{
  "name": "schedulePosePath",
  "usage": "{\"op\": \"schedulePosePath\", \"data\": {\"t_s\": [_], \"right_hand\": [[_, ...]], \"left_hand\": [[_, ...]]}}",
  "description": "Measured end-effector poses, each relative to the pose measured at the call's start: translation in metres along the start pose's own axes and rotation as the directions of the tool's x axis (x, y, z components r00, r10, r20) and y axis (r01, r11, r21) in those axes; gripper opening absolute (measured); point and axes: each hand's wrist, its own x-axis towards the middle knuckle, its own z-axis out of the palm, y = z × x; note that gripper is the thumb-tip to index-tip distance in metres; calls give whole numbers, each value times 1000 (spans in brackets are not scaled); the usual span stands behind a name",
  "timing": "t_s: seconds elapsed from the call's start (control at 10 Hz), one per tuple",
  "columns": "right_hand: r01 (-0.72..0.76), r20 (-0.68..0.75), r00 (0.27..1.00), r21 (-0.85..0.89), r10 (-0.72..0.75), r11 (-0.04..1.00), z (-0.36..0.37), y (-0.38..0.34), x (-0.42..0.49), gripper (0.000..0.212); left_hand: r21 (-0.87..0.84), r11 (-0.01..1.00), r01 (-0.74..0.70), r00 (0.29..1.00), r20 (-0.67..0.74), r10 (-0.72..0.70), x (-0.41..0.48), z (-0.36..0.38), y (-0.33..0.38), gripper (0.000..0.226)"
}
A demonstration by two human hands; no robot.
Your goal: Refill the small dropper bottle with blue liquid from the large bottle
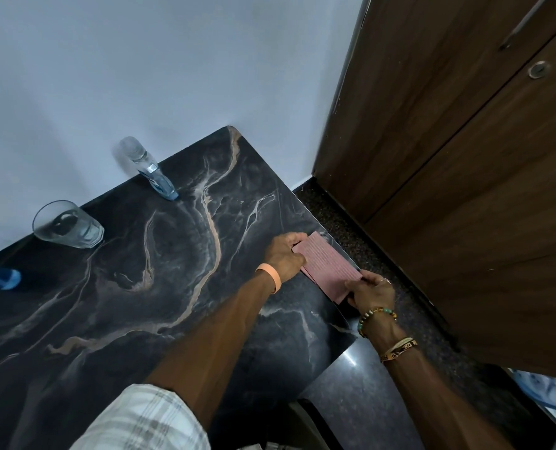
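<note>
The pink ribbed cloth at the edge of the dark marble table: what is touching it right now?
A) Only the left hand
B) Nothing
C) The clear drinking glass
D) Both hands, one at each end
D: the left hand holds the far end of the pink ribbed cloth and the right hand pinches the near end, at the edge of the dark marble table.

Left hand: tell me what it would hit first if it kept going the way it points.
The left hand points toward the table's far right edge; beyond the pink cloth it holds, probably only floor.
</note>
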Motion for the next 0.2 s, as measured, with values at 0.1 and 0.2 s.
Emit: {"op": "schedulePosePath", "data": {"t_s": [0.1, 0.2], "right_hand": [[7, 17, 1000, -76, -5, 997, 0, -2, -3, 35], [19, -2, 1000, -132, -19, 991, 0, -5, -6, 44]], "left_hand": [[49, 998, -26, 1000, 18, 25, -2, -3, 0, 61], [99, 993, -70, 998, -4, 70, -3, -5, -1, 58]]}}
